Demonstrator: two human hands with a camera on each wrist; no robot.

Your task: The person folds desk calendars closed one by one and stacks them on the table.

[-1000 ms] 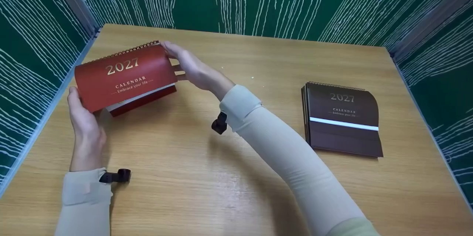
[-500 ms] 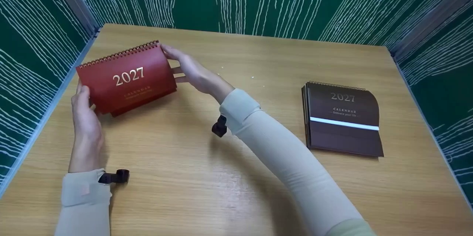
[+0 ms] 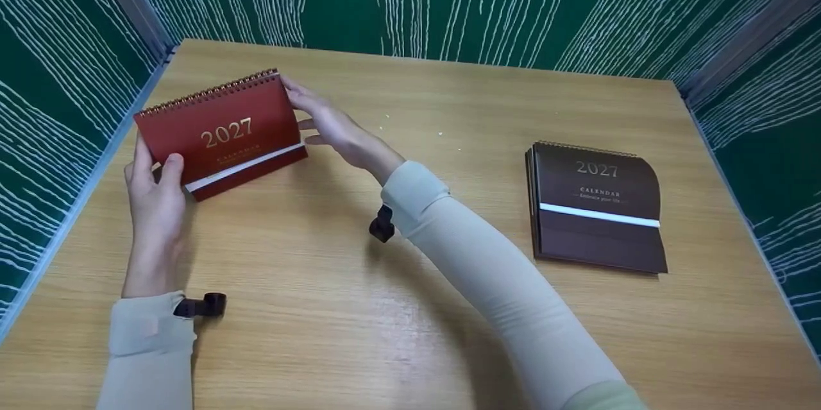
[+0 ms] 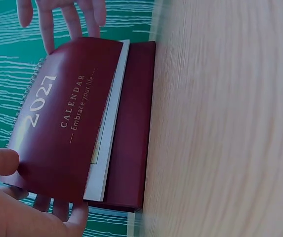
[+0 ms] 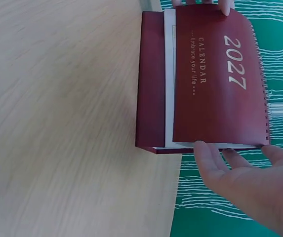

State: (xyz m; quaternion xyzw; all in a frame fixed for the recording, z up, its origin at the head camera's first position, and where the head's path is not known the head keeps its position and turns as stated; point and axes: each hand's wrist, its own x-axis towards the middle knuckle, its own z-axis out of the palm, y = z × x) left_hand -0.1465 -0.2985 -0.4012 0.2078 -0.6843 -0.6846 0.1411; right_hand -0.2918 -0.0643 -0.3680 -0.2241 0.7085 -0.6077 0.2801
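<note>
A red desk calendar (image 3: 224, 124) marked 2027 stands at the table's far left, spiral binding along its top. White page edges show between its front cover and its red base, also in the left wrist view of the calendar (image 4: 67, 113). My left hand (image 3: 154, 205) holds its left end, thumb in front of the cover and fingers behind. My right hand (image 3: 337, 128) is at the opposite end, straight fingers touching the side edge. In the right wrist view, the fingers of this right hand (image 5: 260, 182) lie along that edge, beside the cover (image 5: 215, 79).
A dark brown 2027 calendar (image 3: 596, 243) with a white strip of pages rests at the right of the wooden table (image 3: 308, 333). Green panels (image 3: 359, 6) with white streaks rise behind and at both sides. Tiny pale specks lie near the middle.
The red calendar's front cover swung down over the page edges, then lifted slightly, showing the white strip again. My left thumb moved right onto the cover. My right hand stayed nearly still.
</note>
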